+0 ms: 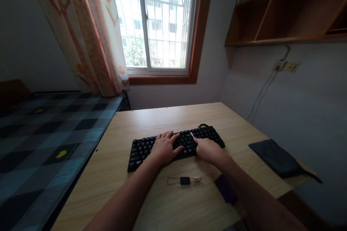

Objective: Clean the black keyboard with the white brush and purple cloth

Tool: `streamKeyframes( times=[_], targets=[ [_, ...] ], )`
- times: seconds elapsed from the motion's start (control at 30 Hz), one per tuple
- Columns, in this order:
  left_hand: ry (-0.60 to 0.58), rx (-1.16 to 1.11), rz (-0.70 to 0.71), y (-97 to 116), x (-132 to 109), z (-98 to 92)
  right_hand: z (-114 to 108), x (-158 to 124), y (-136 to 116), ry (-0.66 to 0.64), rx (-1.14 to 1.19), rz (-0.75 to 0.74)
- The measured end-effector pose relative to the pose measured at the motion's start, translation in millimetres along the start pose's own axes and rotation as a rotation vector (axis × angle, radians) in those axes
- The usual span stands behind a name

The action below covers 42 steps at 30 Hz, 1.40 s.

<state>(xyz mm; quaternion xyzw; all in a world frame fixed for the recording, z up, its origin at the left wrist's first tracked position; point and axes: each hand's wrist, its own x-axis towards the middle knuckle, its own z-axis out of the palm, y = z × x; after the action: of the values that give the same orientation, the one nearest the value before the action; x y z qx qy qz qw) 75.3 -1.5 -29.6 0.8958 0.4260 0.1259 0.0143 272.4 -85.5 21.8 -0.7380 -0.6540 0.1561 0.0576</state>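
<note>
A black keyboard [141, 148] lies across the middle of a light wooden desk [173, 115]. My left hand [164, 147] rests flat on its centre keys with the fingers spread apart. My right hand [207, 148] lies on the right part of the keyboard, its index finger stretched onto a key and the other fingers curled loosely. Neither hand holds anything. Just in front of my wrists sits a small black keycap puller with wire loops [185, 180].
A dark flat pouch [276, 157] lies near the desk's right edge, and a small purple object [226, 188] shows beside my right forearm. A bed with a checked cover [54, 133] adjoins the desk on the left. Window, curtain and wall shelves stand behind.
</note>
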Motion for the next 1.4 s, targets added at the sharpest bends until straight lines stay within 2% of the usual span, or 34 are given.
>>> streamKeyframes(
  times=[0.23, 0.33, 0.4, 0.5, 0.63, 0.8, 0.93, 1.1, 1.4],
  targets=[
    [0.006, 0.009, 0.004, -0.4, 0.3, -0.9, -3.6, -70.6, -3.7, -0.087, -0.201, -0.027],
    [0.009, 0.011, 0.009, -0.3, 0.3, -2.6, -12.2, -86.4, 10.8, -0.098, -0.147, -0.101],
    [0.002, 0.011, 0.014, -0.2, 0.3, -3.9, -22.6, -86.2, 26.0, -0.115, -0.056, -0.146],
    [-0.01, 0.008, 0.016, -0.3, 0.6, -5.4, -41.1, -66.6, 48.9, -0.027, 0.051, -0.125],
    [-0.011, 0.002, 0.011, -0.7, 1.3, -5.8, -51.1, -15.4, 63.6, 0.126, 0.16, -0.082],
    [-0.003, 0.002, 0.006, -1.1, 1.6, -4.8, -32.6, 34.9, 59.3, 0.079, 0.219, -0.039],
    [0.004, -0.003, 0.009, -1.0, 1.4, -4.7, -23.4, 43.3, 57.3, 0.023, 0.203, -0.024],
    [0.005, -0.003, 0.004, -1.6, 2.3, -3.6, -20.7, 20.8, 60.3, -0.011, 0.142, -0.01],
    [0.009, 0.034, 0.013, -3.0, 3.5, -2.4, -1.7, -56.6, 70.6, -0.038, 0.055, -0.027]
  ],
)
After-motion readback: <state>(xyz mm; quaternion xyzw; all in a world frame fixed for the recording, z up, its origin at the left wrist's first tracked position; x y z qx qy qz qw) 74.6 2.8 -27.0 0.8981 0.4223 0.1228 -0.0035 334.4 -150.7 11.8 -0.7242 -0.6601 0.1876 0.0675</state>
